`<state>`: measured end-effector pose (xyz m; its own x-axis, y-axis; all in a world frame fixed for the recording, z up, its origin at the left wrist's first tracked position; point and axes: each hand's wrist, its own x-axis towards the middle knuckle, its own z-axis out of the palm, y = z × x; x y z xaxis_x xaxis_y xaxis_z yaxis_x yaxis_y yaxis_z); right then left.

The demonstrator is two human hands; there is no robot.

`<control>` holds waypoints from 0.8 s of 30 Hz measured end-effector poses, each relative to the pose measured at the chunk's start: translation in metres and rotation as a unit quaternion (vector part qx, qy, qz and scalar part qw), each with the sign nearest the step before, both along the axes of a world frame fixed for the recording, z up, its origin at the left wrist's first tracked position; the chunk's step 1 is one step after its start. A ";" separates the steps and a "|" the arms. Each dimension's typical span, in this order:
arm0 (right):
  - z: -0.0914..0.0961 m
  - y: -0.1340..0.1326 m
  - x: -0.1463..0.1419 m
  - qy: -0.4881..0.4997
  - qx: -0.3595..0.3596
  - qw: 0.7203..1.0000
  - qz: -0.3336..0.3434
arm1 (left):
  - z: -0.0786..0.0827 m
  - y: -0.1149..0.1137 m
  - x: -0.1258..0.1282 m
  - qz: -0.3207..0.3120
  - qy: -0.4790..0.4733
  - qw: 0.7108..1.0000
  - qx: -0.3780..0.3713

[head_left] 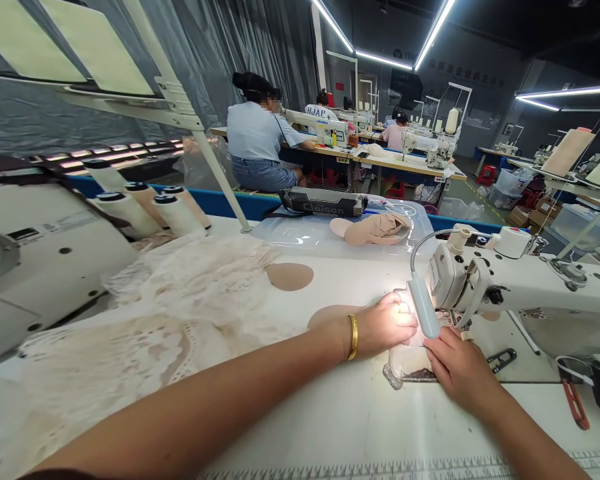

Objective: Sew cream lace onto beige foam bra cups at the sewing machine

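My left hand [386, 323], with a gold bracelet [353, 337] on its wrist, presses its bent fingers on a pale pink piece of fabric [409, 348] left of the sewing machine's needle area. Strong light washes out those fingertips. My right hand [457, 365] holds the fabric's near right edge, thumb and fingers close together. Between the hands hangs a grey lamp [423, 308] on a bent metal neck, hiding part of the cloth. The white sewing machine head [455, 273] stands just behind; its needle is hard to see. Beige oval pads [290, 276] lie farther left.
Cream lace fabric [180, 313] is heaped on the left. Black thread snips [501, 360] and a red-handled tool [575, 403] lie at right. Behind stands a clear plastic bin lid [305, 237] with beige pads [373, 229]. Thread cones [130, 200] are at left; co-workers [263, 140] sit beyond.
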<state>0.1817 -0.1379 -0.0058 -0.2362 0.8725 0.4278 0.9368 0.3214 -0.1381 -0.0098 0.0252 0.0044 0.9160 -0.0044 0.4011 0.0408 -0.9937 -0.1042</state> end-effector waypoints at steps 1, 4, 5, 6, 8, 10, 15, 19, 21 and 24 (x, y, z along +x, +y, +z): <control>-0.001 0.000 0.001 0.008 -0.004 1.000 -0.006 | 0.001 -0.001 0.000 -0.015 0.006 1.000 0.007; -0.002 0.000 0.003 0.019 -0.018 1.000 -0.015 | 0.003 -0.002 -0.001 -0.044 0.007 0.999 0.014; -0.002 0.000 0.003 0.015 -0.020 1.000 -0.013 | 0.003 -0.003 -0.002 -0.047 0.005 0.999 0.014; -0.002 0.000 0.003 0.009 -0.022 1.000 -0.009 | 0.003 -0.003 -0.002 -0.046 0.003 0.999 0.012; -0.001 0.000 0.003 -0.002 -0.022 1.000 -0.004 | 0.002 -0.003 -0.003 -0.042 0.002 0.999 0.005; -0.001 0.000 0.003 -0.007 -0.020 1.000 -0.003 | 0.001 -0.003 -0.003 -0.040 0.001 0.999 -0.002; -0.002 0.000 0.002 -0.004 -0.011 1.000 -0.001 | -0.001 0.000 -0.003 -0.039 0.003 0.999 0.004; -0.004 0.002 0.001 -0.011 -0.001 1.000 -0.004 | 0.000 0.004 -0.002 -0.021 0.001 1.000 -0.004; -0.005 0.003 0.002 -0.011 0.006 1.000 -0.007 | 0.000 0.005 0.000 -0.016 0.006 1.000 -0.011; -0.005 0.003 0.003 0.004 0.008 1.000 -0.001 | 0.000 0.006 0.007 -0.002 0.020 0.999 -0.033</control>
